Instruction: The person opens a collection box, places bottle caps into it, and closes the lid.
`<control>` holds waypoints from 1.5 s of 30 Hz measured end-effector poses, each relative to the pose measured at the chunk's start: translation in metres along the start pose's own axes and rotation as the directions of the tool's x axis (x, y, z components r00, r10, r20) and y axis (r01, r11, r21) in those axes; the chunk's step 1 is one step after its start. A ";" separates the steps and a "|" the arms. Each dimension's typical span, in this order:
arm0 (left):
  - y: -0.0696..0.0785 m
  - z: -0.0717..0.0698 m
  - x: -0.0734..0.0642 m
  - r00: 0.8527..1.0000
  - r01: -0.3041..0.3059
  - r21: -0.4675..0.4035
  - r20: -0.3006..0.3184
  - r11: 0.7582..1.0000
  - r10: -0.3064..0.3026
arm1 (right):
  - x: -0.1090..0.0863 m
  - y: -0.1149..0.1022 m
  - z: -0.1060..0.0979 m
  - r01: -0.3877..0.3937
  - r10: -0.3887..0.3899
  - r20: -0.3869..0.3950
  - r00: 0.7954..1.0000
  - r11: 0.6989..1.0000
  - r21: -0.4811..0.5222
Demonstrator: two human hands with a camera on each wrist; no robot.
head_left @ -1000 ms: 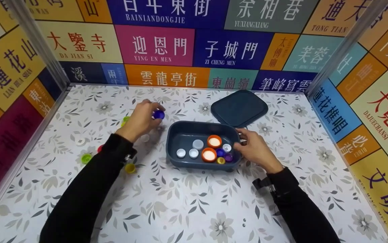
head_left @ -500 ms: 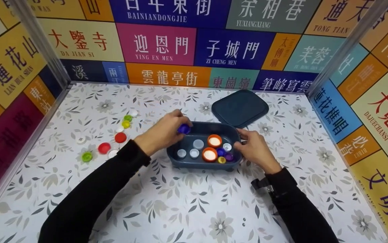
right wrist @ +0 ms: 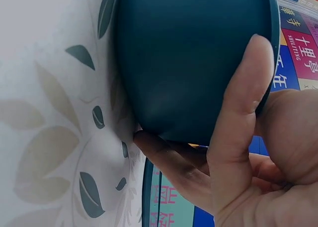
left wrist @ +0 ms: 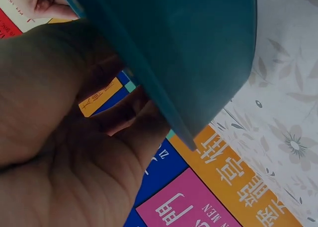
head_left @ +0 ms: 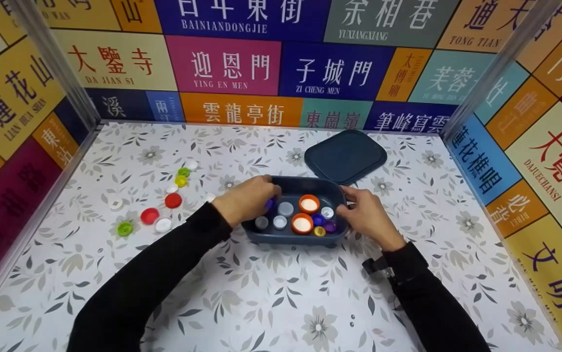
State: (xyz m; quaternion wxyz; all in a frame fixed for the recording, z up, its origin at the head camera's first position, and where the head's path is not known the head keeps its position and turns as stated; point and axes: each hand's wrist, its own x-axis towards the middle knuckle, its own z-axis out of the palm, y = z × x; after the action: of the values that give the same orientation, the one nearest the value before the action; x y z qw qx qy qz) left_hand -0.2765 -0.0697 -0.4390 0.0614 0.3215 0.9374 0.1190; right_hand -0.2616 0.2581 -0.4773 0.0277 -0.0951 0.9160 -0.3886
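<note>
My left hand (head_left: pixel 246 201) reaches over the left end of a dark blue-grey plastic box (head_left: pixel 295 239) and pinches a blue-purple bottle cap (head_left: pixel 269 203), low inside the rim. Its fingers partly cover the cap. In the left wrist view the box wall (left wrist: pixel 198 58) hides the fingertips. At the right end, my right hand (head_left: pixel 370 215) grips the box, thumb (right wrist: pixel 243 93) flat on the outer wall and other fingers around the corner. Inside the box lie two orange caps with white centres, like this orange cap (head_left: pixel 302 224), plus several small white, blue, purple and gold caps.
The box's dark lid (head_left: pixel 347 155) lies flat behind it, to the right. Left of the box are scattered several loose caps, among them a red cap (head_left: pixel 150 216), a green cap (head_left: pixel 125 228) and a yellow cap (head_left: pixel 181 181). Printed panels (head_left: pixel 232 66) wall the table's back and sides.
My left hand has carried the blue-purple cap from the table left of the box, rightward over the rim and down inside. The right hand keeps its grip on the box.
</note>
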 end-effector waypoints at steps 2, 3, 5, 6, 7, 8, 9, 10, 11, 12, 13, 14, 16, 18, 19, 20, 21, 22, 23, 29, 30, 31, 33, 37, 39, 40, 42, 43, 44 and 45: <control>0.000 0.001 0.001 1.000 -0.001 -0.002 -0.002 1.000 0.001 | 0.000 0.000 0.000 -0.003 0.003 0.000 1.000 1.000 -0.008; -0.001 0.002 0.002 1.000 -0.002 -0.004 -0.002 1.000 0.002 | -0.001 0.000 0.000 -0.004 0.004 0.000 1.000 1.000 -0.012; -0.001 0.002 0.003 1.000 0.004 -0.011 0.006 1.000 -0.004 | -0.001 0.000 0.000 -0.003 0.003 0.000 1.000 1.000 -0.017; -0.001 0.002 0.003 1.000 0.006 -0.015 0.011 1.000 -0.006 | -0.001 -0.001 0.001 -0.004 0.004 0.000 1.000 1.000 -0.017; -0.001 0.002 0.003 1.000 0.008 -0.021 0.017 1.000 -0.008 | -0.001 0.000 0.001 -0.005 0.005 0.000 1.000 1.000 -0.017; -0.001 0.002 0.003 1.000 0.010 -0.027 0.022 1.000 -0.009 | -0.001 0.000 0.001 -0.005 0.005 0.001 1.000 1.000 -0.017; -0.002 0.001 0.003 1.000 0.011 -0.033 0.025 0.999 -0.010 | 0.000 -0.001 0.001 -0.004 0.004 0.002 1.000 1.000 -0.017; -0.002 0.000 0.002 1.000 0.013 -0.036 0.025 0.999 -0.012 | 0.000 0.000 0.001 -0.005 0.005 0.001 1.000 1.000 -0.017; -0.002 0.000 0.002 1.000 0.014 -0.039 0.024 0.999 -0.013 | 0.000 0.000 0.001 -0.006 0.006 0.001 1.000 1.000 -0.018; -0.002 -0.001 0.001 1.000 0.013 -0.044 0.022 0.999 -0.012 | 0.000 0.000 0.001 -0.008 0.008 0.002 1.000 1.000 -0.014; -0.002 -0.002 0.001 1.000 0.013 -0.047 0.018 0.999 -0.012 | 0.000 0.000 0.001 -0.008 0.008 0.001 1.000 1.000 -0.012; -0.002 -0.002 0.000 1.000 0.012 -0.050 0.013 0.999 -0.012 | 0.000 0.000 0.001 -0.007 0.007 0.001 1.000 1.000 -0.011; -0.002 -0.003 -0.001 1.000 0.009 -0.056 0.001 0.998 -0.009 | 0.000 0.000 0.001 -0.008 0.008 -0.003 1.000 1.000 -0.009; -0.003 -0.004 -0.003 1.000 0.004 -0.062 -0.014 0.998 -0.005 | 0.000 -0.001 0.001 -0.005 0.005 -0.005 1.000 1.000 -0.005; -0.003 -0.005 -0.004 1.000 0.002 -0.066 -0.024 0.998 -0.003 | 0.000 -0.001 0.001 -0.003 0.003 -0.005 1.000 1.000 -0.005; -0.004 -0.005 -0.005 0.999 -0.001 -0.072 -0.034 0.997 -0.001 | 0.000 -0.001 0.001 -0.001 0.001 -0.006 1.000 1.000 -0.006; -0.004 -0.005 -0.007 0.999 -0.005 -0.074 -0.047 0.997 0.002 | 0.000 -0.001 0.001 -0.001 0.001 -0.006 1.000 1.000 -0.005; -0.005 -0.005 -0.008 0.998 -0.009 -0.079 -0.060 0.997 0.004 | 0.000 0.000 0.002 -0.001 0.001 -0.006 1.000 1.000 -0.003; -0.006 -0.005 -0.010 0.997 -0.013 -0.085 -0.072 0.996 0.007 | 0.000 0.000 0.002 0.000 0.000 -0.005 1.000 1.000 0.001; -0.012 -0.006 -0.018 0.989 -0.024 -0.112 -0.145 0.993 0.008 | -0.002 0.000 0.001 0.007 -0.007 -0.006 1.000 1.000 0.021; -0.013 -0.007 -0.020 0.987 -0.025 -0.116 -0.159 0.993 0.007 | -0.002 0.000 0.001 0.010 -0.009 -0.009 1.000 1.000 0.022; -0.014 -0.008 -0.022 0.985 -0.028 -0.123 -0.174 0.992 0.007 | -0.003 0.001 0.001 0.010 -0.010 -0.011 1.000 1.000 0.025; -0.017 -0.011 -0.026 0.977 -0.040 -0.138 -0.212 0.990 0.010 | -0.003 0.001 0.000 0.010 -0.009 -0.013 1.000 0.999 0.035; -0.025 -0.016 -0.038 0.955 -0.055 -0.179 -0.297 0.982 -0.001 | -0.003 0.000 0.001 0.002 -0.001 -0.012 1.000 0.999 0.050; -0.031 -0.017 -0.045 0.942 -0.045 -0.203 -0.335 0.978 -0.027 | -0.003 0.000 0.002 -0.005 0.005 -0.008 1.000 0.998 0.060; -0.034 -0.017 -0.049 0.936 -0.031 -0.215 -0.349 0.976 -0.048 | -0.003 -0.001 0.003 -0.006 0.007 -0.005 1.000 0.998 0.067; -0.041 -0.018 -0.058 0.924 0.005 -0.238 -0.371 0.971 -0.096 | -0.002 -0.001 0.004 -0.010 0.010 0.002 1.000 0.997 0.082; -0.044 -0.017 -0.061 0.919 0.025 -0.245 -0.377 0.969 -0.119 | -0.002 -0.001 0.004 -0.012 0.012 0.003 1.000 0.996 0.089; -0.046 -0.017 -0.065 0.914 0.049 -0.251 -0.379 0.967 -0.144 | -0.002 -0.001 0.004 -0.013 0.013 0.003 1.000 0.995 0.095; -0.049 -0.016 -0.069 0.911 0.076 -0.255 -0.375 0.964 -0.171 | -0.002 -0.001 0.004 -0.015 0.014 0.004 1.000 0.995 0.102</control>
State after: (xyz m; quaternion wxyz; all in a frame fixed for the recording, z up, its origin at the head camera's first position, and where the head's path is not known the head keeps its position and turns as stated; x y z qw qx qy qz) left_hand -0.2546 -0.1525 -0.4337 -0.0832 0.2214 0.9283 0.2869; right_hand -0.2589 0.2554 -0.4796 0.0369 -0.0876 0.8956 -0.4347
